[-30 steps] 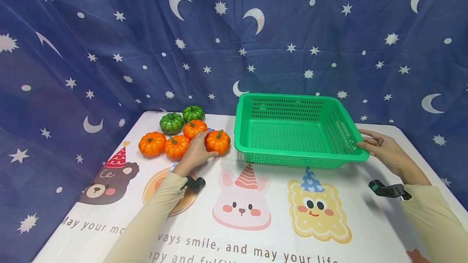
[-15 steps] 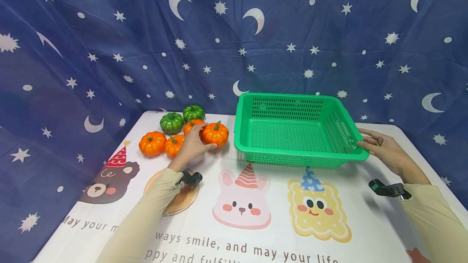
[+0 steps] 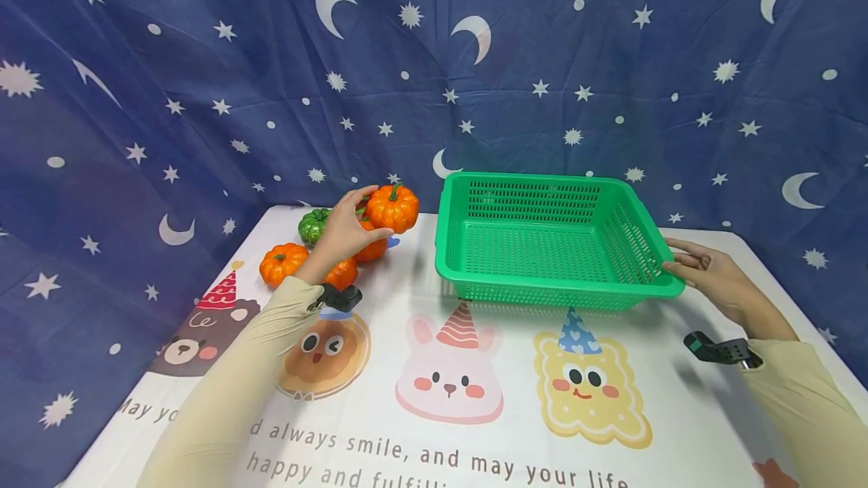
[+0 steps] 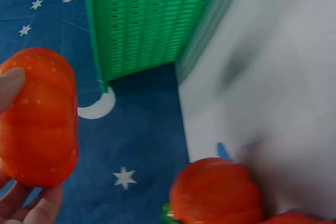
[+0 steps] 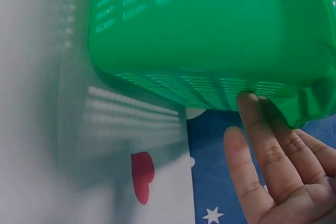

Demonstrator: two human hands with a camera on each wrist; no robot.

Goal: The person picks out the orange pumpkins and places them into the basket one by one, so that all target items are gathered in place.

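Note:
My left hand (image 3: 341, 233) pinches a small orange pumpkin (image 3: 392, 208) with a green stem, raised over the table's far left part. In the left wrist view the thumb lies across the side of this pumpkin (image 4: 42, 121) and fingers curl under it. A green slotted plastic basket (image 3: 559, 289) stands to the right, its inside bare. At the basket's right end my right hand (image 3: 722, 285) touches the wall just below the rim. The right wrist view shows that hand (image 5: 286, 177) with fingers extended, tips at the basket wall (image 5: 210, 40).
Behind the left hand sit an orange pumpkin (image 3: 282, 265), another orange one (image 3: 343, 275), a third orange one (image 3: 371, 249) and a green pumpkin (image 3: 313, 227), some partly covered. A white cartoon-printed cloth (image 3: 515, 367) covers the table. A blue star-patterned curtain (image 3: 380, 51) hangs behind.
The left hand has lifted the orange pumpkin off the table, up and slightly away from me, over the other pumpkins. The right hand and basket stay put.

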